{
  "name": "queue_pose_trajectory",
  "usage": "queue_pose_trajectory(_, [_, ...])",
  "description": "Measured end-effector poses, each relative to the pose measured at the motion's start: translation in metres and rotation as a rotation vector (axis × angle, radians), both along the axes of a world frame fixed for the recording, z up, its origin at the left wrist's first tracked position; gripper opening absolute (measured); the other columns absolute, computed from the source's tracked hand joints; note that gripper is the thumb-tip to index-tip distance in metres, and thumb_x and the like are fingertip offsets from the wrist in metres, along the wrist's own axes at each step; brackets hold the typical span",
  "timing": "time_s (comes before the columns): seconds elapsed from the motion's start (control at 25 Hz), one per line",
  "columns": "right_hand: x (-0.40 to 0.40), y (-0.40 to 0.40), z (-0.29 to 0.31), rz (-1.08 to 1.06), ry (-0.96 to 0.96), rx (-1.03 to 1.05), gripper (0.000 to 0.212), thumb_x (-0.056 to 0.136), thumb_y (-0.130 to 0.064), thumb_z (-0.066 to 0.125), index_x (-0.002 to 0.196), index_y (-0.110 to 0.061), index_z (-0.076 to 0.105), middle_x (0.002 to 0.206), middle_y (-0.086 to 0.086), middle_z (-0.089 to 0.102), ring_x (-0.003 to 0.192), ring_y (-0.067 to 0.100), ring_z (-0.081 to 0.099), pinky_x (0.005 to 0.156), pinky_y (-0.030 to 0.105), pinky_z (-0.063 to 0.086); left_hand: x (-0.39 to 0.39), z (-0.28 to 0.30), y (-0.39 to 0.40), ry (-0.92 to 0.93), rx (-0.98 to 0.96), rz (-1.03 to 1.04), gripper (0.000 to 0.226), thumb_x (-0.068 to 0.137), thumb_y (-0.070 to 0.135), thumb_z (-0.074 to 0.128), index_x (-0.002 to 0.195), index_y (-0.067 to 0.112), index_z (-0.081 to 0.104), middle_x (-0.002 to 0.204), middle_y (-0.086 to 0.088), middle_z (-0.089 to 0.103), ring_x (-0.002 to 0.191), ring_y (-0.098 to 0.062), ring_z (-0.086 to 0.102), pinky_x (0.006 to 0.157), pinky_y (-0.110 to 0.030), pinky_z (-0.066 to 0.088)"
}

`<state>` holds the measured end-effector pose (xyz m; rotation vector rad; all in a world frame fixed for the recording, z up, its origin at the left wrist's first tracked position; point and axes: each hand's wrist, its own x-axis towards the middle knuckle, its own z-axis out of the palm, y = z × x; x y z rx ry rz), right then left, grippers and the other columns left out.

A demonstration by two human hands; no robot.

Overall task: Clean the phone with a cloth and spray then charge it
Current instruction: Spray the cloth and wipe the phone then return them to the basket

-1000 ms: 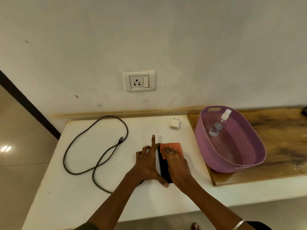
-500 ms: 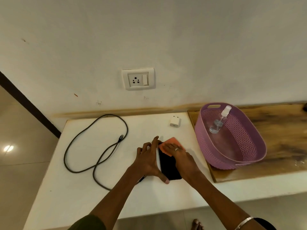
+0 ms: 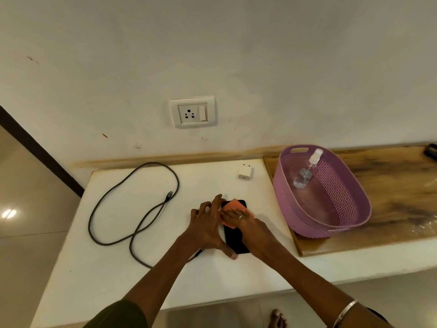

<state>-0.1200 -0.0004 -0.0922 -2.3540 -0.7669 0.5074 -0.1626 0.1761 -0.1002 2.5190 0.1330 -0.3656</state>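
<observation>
A black phone [image 3: 234,240] lies flat on the white table [image 3: 118,280]. My left hand [image 3: 208,228] grips its left edge, thumb at the near corner. My right hand [image 3: 250,226] presses an orange cloth [image 3: 233,205] onto the upper part of the screen. A clear spray bottle [image 3: 306,170] with a white nozzle leans inside the purple basket [image 3: 354,207]. A dark charging cable [image 3: 132,209] loops on the table's left. A white charger adapter [image 3: 244,172] sits near the wall, below the wall socket [image 3: 192,112].
The purple basket stands on a wooden board [image 3: 390,185] to the right of the phone. A dark object [image 3: 430,151] lies at the board's far right edge. The table's near edge drops to a tiled floor, where a bare foot [image 3: 277,319] shows.
The cloth under my right hand has slid across the upper part of the phone screen, and more of the black screen shows below it. My left hand stays on the phone's left edge.
</observation>
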Motion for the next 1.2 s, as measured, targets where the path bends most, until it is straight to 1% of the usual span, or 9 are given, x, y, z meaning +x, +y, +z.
queue_pose_trajectory(0.08, [0.015,-0.011,0.006,0.085,-0.093,-0.031,0.097,0.059,-0.068,-0.012,0.139,-0.044,0.038,0.149,-0.020,0.035,0.137,-0.002,0.026,0.110,0.026,0.025,0.001,0.001,0.000,0.000,0.009,0.006,0.159,0.024,0.082,0.078,0.148,0.039,-0.011,0.155,0.000,0.025,0.146,-0.025,0.014,0.117,-0.050,0.012])
queue_pose_trajectory(0.2, [0.022,-0.012,-0.003,-0.042,-0.206,0.019,0.097,0.058,-0.080,-0.004,0.131,-0.042,0.047,0.140,-0.013,0.044,0.130,0.008,0.038,0.105,0.030,0.036,0.002,0.004,-0.001,0.009,0.013,0.013,0.157,0.025,0.080,0.081,0.149,0.037,-0.006,0.154,-0.001,0.025,0.146,-0.025,0.016,0.117,-0.051,0.013])
queue_pose_trajectory(0.32, [0.010,0.003,-0.017,-0.048,-0.200,-0.120,0.073,0.065,-0.085,0.032,0.117,-0.039,0.053,0.122,-0.005,0.060,0.115,0.018,0.056,0.098,0.035,0.048,0.001,0.005,-0.001,0.018,0.028,-0.003,0.159,0.028,0.079,0.082,0.150,0.034,-0.009,0.156,-0.001,0.024,0.147,-0.026,0.014,0.119,-0.053,0.012])
queue_pose_trajectory(0.44, [-0.004,0.016,-0.031,-0.046,-0.139,-0.094,0.037,0.076,-0.069,0.046,0.103,-0.045,0.051,0.107,-0.014,0.062,0.116,0.025,0.057,0.087,0.019,0.047,-0.001,0.006,-0.002,0.006,0.021,-0.008,0.159,0.028,0.078,0.082,0.150,0.034,-0.010,0.155,0.000,0.028,0.147,-0.024,0.014,0.118,-0.051,0.013])
queue_pose_trajectory(0.56, [-0.010,0.015,-0.024,-0.011,-0.178,-0.116,0.055,0.081,-0.069,0.034,0.122,-0.036,0.051,0.119,-0.011,0.058,0.119,0.020,0.053,0.092,0.020,0.046,-0.001,0.006,-0.001,-0.004,-0.004,0.000,0.159,0.025,0.078,0.082,0.150,0.036,-0.006,0.153,0.001,0.030,0.146,-0.023,0.016,0.116,-0.050,0.013])
queue_pose_trajectory(0.64, [-0.016,0.009,-0.021,0.018,-0.166,-0.216,0.055,0.090,-0.050,0.049,0.135,-0.018,0.043,0.125,-0.004,0.056,0.116,0.018,0.055,0.080,0.010,0.050,-0.001,0.005,-0.001,0.001,-0.003,-0.005,0.157,0.025,0.079,0.081,0.149,0.038,-0.006,0.154,0.000,0.028,0.146,-0.025,0.015,0.116,-0.050,0.012])
queue_pose_trajectory(0.8, [-0.031,-0.006,0.000,0.054,-0.049,-0.220,0.046,0.096,-0.008,0.047,0.139,-0.021,0.045,0.144,0.002,0.047,0.128,0.017,0.044,0.105,0.026,0.036,-0.002,0.002,0.000,-0.008,0.021,-0.013,0.157,0.023,0.085,0.077,0.148,0.039,-0.007,0.155,-0.001,0.026,0.146,-0.026,0.017,0.116,-0.052,0.013])
queue_pose_trajectory(1.0, [-0.041,0.002,0.009,0.134,0.165,-0.335,0.055,0.100,-0.011,0.041,0.148,-0.005,0.014,0.159,0.006,0.019,0.143,0.019,0.027,0.111,0.017,0.008,-0.005,-0.003,0.004,-0.035,0.092,-0.068,0.158,0.026,0.094,0.065,0.151,0.036,-0.012,0.159,-0.002,0.020,0.147,-0.025,0.012,0.116,-0.054,0.014])
queue_pose_trajectory(1.2, [-0.056,-0.005,0.006,-0.084,0.127,-0.237,0.054,0.098,-0.019,0.047,0.147,-0.012,0.025,0.157,0.002,0.024,0.142,0.020,0.028,0.115,0.025,0.017,-0.011,-0.007,0.003,-0.095,0.156,-0.107,0.153,0.032,0.100,0.055,0.152,0.033,-0.012,0.155,-0.005,0.027,0.143,-0.025,0.020,0.110,-0.049,0.022])
